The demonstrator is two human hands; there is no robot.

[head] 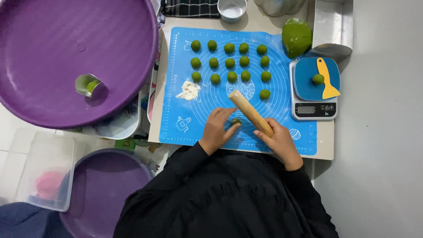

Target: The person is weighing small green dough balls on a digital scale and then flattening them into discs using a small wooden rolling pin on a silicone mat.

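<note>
My left hand [217, 130] rests on the blue silicone mat [176, 123], fingertips pinching a small green dough ball [236, 121] against it. My right hand [278, 140] grips the near end of a wooden rolling pin [249, 111], which slants up and left over the mat just above that ball. Several green dough balls [229, 63] lie in three rows on the far half of the mat, plus one apart [265, 94]. A small pile of white flour [189, 90] sits at the mat's left.
A kitchen scale [315, 108] at the right carries a blue plate, a green ball [318, 79] and a yellow scraper [326, 79]. A large green dough lump [296, 36] lies behind it. A purple basin [66, 57] holds a metal cutter; another purple basin [103, 189] and a clear box [44, 172] stand below.
</note>
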